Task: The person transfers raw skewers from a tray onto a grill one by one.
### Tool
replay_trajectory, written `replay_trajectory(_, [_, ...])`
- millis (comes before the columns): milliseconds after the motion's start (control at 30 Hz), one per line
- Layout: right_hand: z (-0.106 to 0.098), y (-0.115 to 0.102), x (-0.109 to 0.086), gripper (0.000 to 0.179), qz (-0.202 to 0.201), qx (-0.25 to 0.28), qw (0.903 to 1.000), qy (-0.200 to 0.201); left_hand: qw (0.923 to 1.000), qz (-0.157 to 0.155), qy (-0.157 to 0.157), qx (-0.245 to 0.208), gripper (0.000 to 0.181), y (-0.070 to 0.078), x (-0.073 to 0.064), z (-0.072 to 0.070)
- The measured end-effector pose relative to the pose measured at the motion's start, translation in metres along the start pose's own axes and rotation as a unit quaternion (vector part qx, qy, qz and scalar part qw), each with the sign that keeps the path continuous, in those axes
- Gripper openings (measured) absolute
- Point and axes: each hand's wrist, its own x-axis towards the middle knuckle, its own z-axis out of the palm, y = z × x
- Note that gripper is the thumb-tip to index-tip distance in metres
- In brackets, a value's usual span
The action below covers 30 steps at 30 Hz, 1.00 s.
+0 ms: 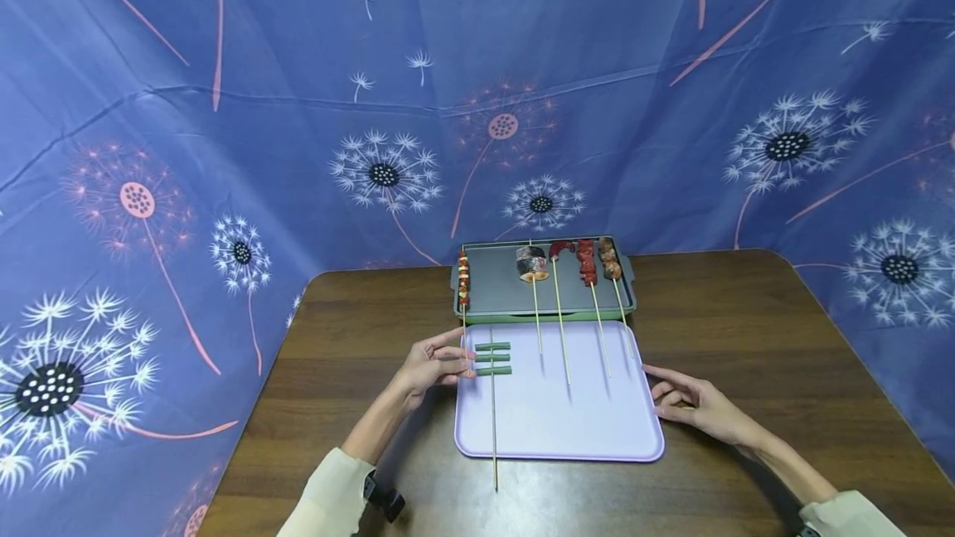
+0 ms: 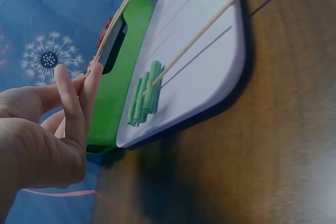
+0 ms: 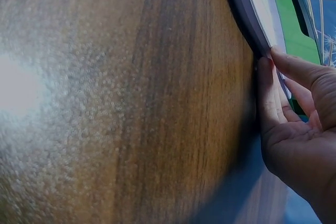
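My left hand (image 1: 435, 365) pinches the lower stick of a thin skewer (image 1: 464, 280) threaded with small red and pale pieces, whose top lies on the left of the dark grill plate (image 1: 496, 287). In the left wrist view, finger and thumb tips meet at the end of that stick. Beside this hand, a skewer with green bean-like pieces (image 1: 493, 359) lies on the lilac tray (image 1: 567, 437), its stick end past the front rim. My right hand (image 1: 697, 408) touches the tray's right edge, index finger and thumb fairly straight and apart along the rim.
Across the grill's right half lie a thick dark-skinned chunk (image 1: 532, 263), a curled red piece (image 1: 561, 249), a red meat skewer (image 1: 588, 262) and a brown meat skewer (image 1: 609, 258); their sticks reach over the tray. Behind the wooden table (image 1: 358, 313) hangs a blue dandelion cloth (image 1: 634, 139).
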Motion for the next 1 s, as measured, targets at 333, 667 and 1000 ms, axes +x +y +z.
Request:
replay_trajectory(333, [-0.002,0.000,-0.001,0.062,0.030,0.010,0.9995,-0.006,0.9996,0.018,0.016,0.014,0.069,0.013,0.011,0.004])
replay_trajectory(667, [-0.003,0.001,-0.001,0.062,0.033,0.012,0.9994,-0.006,0.9989,0.011,0.042,-0.015,0.066,0.013,0.016,0.006])
replay_trajectory(1000, [0.000,0.000,-0.001,0.060,0.015,0.006,0.9998,0.007,0.9977,0.015,0.062,-0.020,0.060,0.007,0.020,0.008])
